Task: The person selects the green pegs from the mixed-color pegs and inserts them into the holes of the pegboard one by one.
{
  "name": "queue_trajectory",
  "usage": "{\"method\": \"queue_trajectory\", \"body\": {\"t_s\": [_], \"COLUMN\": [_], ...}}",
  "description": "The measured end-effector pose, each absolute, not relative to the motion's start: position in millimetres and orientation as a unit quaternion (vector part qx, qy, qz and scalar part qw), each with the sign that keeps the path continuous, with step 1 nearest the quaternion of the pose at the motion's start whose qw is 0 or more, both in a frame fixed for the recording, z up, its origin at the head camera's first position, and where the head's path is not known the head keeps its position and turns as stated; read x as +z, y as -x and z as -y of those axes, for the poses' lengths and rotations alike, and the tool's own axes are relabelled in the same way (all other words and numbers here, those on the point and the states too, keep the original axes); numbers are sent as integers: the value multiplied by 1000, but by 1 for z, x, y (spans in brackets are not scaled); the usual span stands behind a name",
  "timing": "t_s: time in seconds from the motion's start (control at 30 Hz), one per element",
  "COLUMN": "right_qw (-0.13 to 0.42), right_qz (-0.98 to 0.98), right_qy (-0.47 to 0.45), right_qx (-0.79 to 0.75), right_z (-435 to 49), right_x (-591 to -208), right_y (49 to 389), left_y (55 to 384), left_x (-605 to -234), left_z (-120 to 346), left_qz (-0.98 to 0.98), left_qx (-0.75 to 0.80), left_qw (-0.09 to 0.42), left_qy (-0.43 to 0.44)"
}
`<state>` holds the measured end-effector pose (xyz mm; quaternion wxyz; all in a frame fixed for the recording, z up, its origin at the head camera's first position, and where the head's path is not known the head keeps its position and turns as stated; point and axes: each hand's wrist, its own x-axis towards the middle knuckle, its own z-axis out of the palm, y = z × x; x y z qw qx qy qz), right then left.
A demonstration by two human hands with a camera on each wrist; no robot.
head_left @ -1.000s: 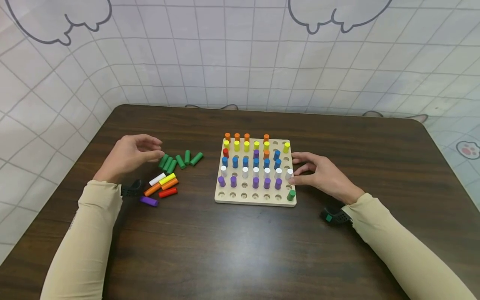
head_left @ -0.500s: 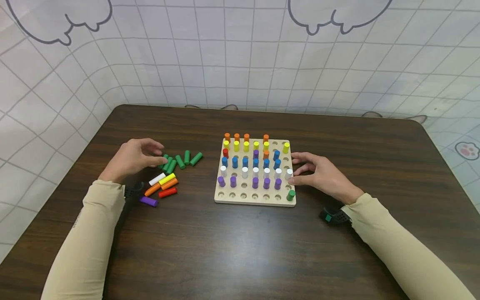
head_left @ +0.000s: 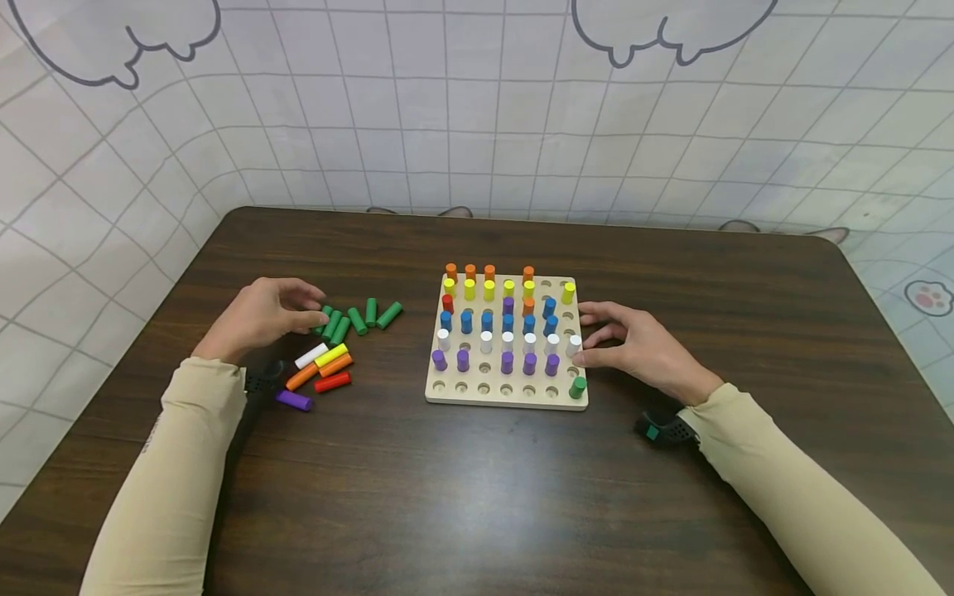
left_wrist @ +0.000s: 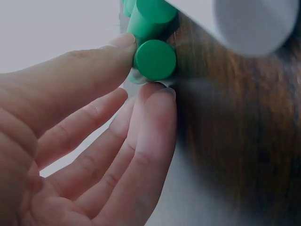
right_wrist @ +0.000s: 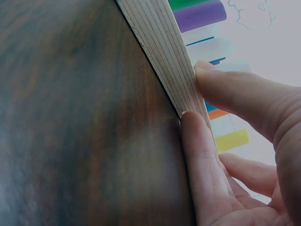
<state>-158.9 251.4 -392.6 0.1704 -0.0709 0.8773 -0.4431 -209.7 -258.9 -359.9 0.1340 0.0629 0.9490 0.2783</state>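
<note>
Left hand (head_left: pixel 257 316) sits slightly lower toward the person and farther right than one second ago; right hand (head_left: pixel 641 346) and pegboard (head_left: pixel 484 398) show no clear shift. Thumb and fingers of the left hand are together on a green peg (left_wrist: pixel 156 60), clamped at its end. Five other green pegs (head_left: pixel 357 321) lie to the right of this grip; the nearest is just beside the pinched peg and bounds that side. On the person's side of the grip, a white peg (head_left: pixel 310 356) lies close by, followed by a yellow peg (head_left: pixel 331 356), two orange pegs (head_left: pixel 336 365), a red peg (head_left: pixel 332 382) and, farthest from the grip, a purple peg (head_left: pixel 294 400). Right hand grips the pegboard's right edge: thumb at the top rim, forefinger against the side face. Just left of that thumb stands an upright white peg (head_left: pixel 573 344); nearer the person, an upright green peg (head_left: pixel 577 387) occupies the corner hole. Loose pegs beyond the left grip, and the upright pegs on the board, match the earlier layout. Table (head_left: pixel 477 505) extends beneath both hands.
</note>
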Motion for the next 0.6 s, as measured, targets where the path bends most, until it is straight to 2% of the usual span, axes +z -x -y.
{"method": "queue_trajectory", "body": {"t_s": [0.6], "right_qw": [172], "right_qz": [-875], "right_qy": [72], "right_qx": [-446], "right_z": [-252], "right_x": [-391], "right_y": [159], "left_y": [208], "left_x": [-357], "left_z": [260], "left_qz": [-950], "left_qx": [268], "left_qw": [154], "left_qy": [-45]}}
